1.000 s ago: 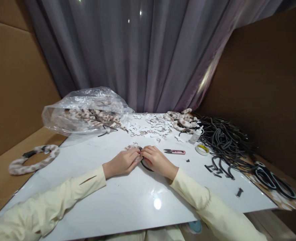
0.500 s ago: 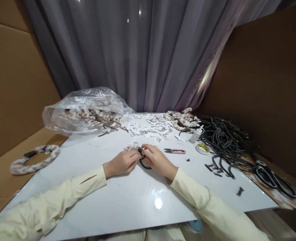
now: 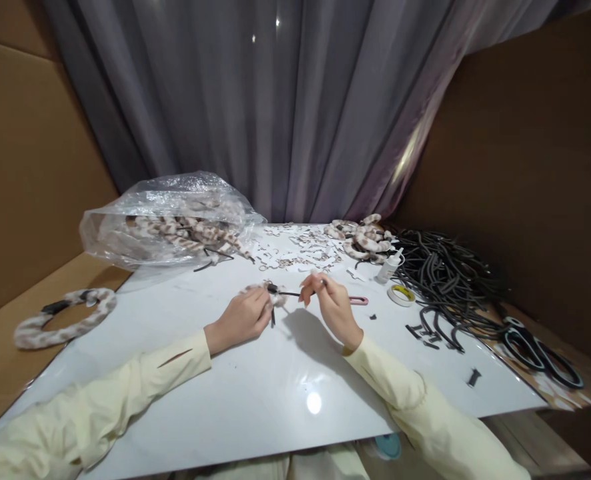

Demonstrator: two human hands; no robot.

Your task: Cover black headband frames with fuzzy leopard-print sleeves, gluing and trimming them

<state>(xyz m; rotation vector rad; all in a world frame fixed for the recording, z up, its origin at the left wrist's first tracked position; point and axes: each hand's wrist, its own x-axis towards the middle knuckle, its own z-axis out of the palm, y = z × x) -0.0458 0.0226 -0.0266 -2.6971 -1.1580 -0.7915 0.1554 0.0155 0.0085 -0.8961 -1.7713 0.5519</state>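
My left hand [image 3: 239, 321] is closed round a spotted plush piece [image 3: 278, 299], mostly hidden by the fingers, low over the white table. A black cord [image 3: 289, 294] runs from the plush to my right hand [image 3: 331, 312], which pinches its far end and holds it stretched to the right. A short dark cord end [image 3: 273, 317] hangs from the plush beside my left fingers. Behind my right hand lie pink-handled thread snips [image 3: 359, 301], partly covered by it.
A clear plastic bag [image 3: 170, 200] of plush pieces stands back left; a plush ring [image 3: 65, 320] lies at left. Small metal parts [image 3: 300, 250] are scattered behind. At right are a glue bottle [image 3: 388, 268], tape roll [image 3: 401, 295], black cords [image 3: 445, 273] and scissors [image 3: 540, 350].
My right hand has drawn away to the right and lifted, pulling the black cord from a loop into a straight line. My left hand stays on the plush piece.
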